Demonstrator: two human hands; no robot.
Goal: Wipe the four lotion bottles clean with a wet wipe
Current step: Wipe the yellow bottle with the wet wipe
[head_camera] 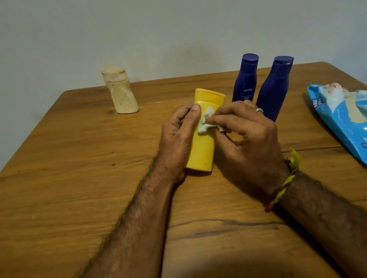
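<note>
We see the yellow bottle [203,145] near the middle of the worktop [68,173], tilted with its cap end pointing away from us and its base low against the wood. Our left hand [178,139] is wrapped around its left side, thumb laid across the upper body. A crumpled wet wipe [205,120] lies against the bottle just below the cap, and our right hand [245,136] pinches it between thumb and fingertips, pressing it onto the yellow surface. Just behind the right hand stand two dark blue bottles [244,80] [274,88], upright and close beside each other, the left one reading NIVEA. Well apart, toward the far left edge, a cream bottle [121,91] stands upright on its own. At the right side of the worktop lies a blue pack of wipes [357,125], flat, its flap on top. A yellow thread band [284,182] circles the right wrist.
</note>
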